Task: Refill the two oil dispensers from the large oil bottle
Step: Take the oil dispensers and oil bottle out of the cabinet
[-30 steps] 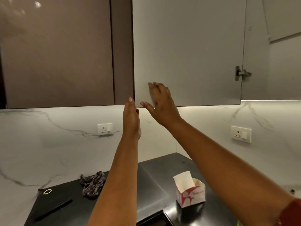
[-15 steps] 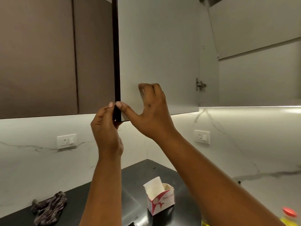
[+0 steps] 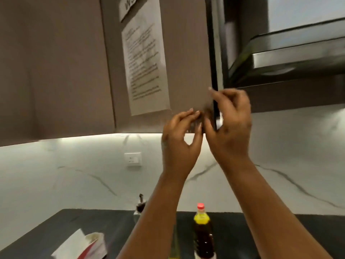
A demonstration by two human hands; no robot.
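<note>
1. Both hands are raised to the lower corner of an overhead cabinet door (image 3: pixel 186 71). The left hand (image 3: pixel 180 144) has its fingers curled against the door's brown face near the bottom edge, thumb below, pinching the corner. The right hand (image 3: pixel 230 126) wraps its fingers round the door's dark free edge from the other side.
2. Judging by this two-sided hold, the hands are steering the door on its hinge; whether it is swinging open or shut cannot be told from this view alone.
3. The large oil bottle (image 3: pixel 202 232), dark-filled with a yellow collar and red cap, stands upright on the desk (image 3: pixel 261 234) between the forearms, well below the hands and untouched. It seems parked there for pouring, which has not begun.
4. A small dispenser (image 3: pixel 140 204) with a dark spout stands at the back of the desk, partly hidden by the left forearm. A second dispenser cannot be made out.
5. A printed paper sheet (image 3: pixel 145 70) is stuck on the door's face. A red-and-white carton (image 3: pixel 84 245) lies at the desk's near left.
6. The desk is dark and matt. Behind it a white veined backsplash (image 3: pixel 74 174) carries a wall socket (image 3: pixel 133 159), lit from under the cabinets. A dark hood (image 3: pixel 291 58) hangs at upper right.
</note>
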